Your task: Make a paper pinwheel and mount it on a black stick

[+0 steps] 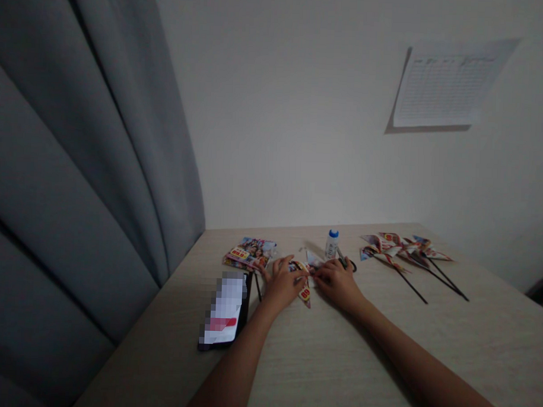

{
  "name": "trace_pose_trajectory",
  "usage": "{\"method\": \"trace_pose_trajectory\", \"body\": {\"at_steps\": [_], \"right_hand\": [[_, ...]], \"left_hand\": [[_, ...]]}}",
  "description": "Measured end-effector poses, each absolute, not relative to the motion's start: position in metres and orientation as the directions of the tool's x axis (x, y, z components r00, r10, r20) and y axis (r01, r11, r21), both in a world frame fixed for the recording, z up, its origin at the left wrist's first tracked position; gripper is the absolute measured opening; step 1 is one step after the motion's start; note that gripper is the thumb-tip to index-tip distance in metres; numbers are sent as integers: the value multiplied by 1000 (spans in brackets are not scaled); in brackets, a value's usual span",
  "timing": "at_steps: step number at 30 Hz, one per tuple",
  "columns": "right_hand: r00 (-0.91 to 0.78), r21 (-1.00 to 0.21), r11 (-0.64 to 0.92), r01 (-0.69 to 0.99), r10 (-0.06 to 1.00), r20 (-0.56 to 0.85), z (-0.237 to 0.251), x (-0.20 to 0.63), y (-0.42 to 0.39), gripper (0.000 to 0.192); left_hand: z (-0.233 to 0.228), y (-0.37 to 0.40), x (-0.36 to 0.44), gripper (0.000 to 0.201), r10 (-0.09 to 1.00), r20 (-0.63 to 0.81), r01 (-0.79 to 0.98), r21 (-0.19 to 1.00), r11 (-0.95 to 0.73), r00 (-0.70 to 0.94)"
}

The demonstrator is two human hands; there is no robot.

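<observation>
Forearms (pixel 243 360) are spanning counter (pixel 319 371); right hand (pixel 339 283) is pinching seemingly unfinished pinwheel (pixel 304 295), left hand (pixel 281 285) touching it, grip unclear; stick-mounted pinwheels (pixel 390 249) are lying right, apparently complete; printed papers (pixel 252 253) apparently waiting left.

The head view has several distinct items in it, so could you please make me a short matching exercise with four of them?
Things:
1. phone
2. bottle
3. pointed printed paper
4. lined sheet

Places or states:
A. between the left hand and the right hand
B. up on the wall
C. lying screen up on the table
D. upright, with a blue cap

Right pairs: 1-C, 2-D, 3-A, 4-B
</observation>
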State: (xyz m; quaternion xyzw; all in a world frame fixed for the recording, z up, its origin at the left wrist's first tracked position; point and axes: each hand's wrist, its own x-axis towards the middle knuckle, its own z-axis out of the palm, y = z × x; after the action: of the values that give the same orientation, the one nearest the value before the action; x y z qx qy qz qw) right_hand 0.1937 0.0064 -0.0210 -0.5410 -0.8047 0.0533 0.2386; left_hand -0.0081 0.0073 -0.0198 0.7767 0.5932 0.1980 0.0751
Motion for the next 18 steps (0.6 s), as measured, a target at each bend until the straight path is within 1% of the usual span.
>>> {"method": "trace_pose_trajectory", "body": {"at_steps": [11, 18], "right_hand": [[-306, -366, 406, 837, 903, 303, -17, 195, 5, 20], [-334, -390, 425, 817, 900, 280, -16, 199, 6, 22]], "left_hand": [[-17, 7, -9, 29, 949, 201, 906, 304, -295, 242], [-18, 8, -10, 30, 949, 201, 908, 295, -297, 245]]}}
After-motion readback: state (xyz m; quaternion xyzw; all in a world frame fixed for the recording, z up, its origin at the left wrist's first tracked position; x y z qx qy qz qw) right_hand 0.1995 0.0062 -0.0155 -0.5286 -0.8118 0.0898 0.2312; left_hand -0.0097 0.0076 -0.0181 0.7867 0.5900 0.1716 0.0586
